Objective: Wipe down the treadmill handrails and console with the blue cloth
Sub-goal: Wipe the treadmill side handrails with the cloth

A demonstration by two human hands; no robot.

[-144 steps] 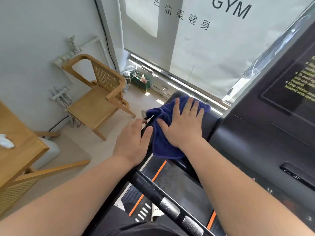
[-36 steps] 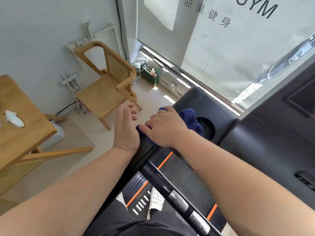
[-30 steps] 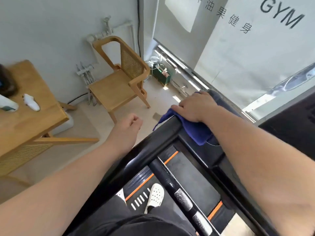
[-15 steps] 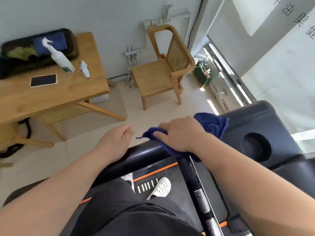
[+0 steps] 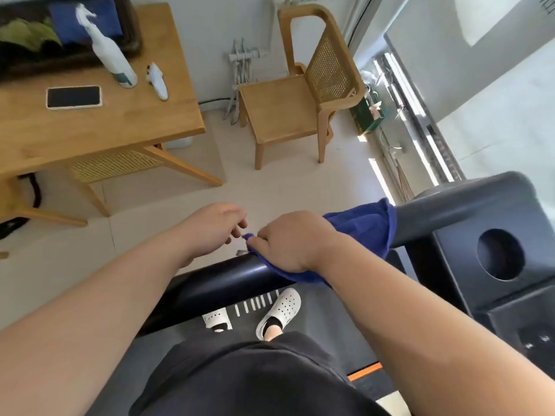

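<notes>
On the black handrail [image 5: 228,280], right hand [image 5: 289,241] clenched around blue cloth [image 5: 365,226], left hand [image 5: 214,226] loose, empty beside it.

Person seen from above: both forearms bare, no sleeves visible; dark shorts [image 5: 255,376]; white perforated clogs [image 5: 280,310] worn over dark socks
</notes>
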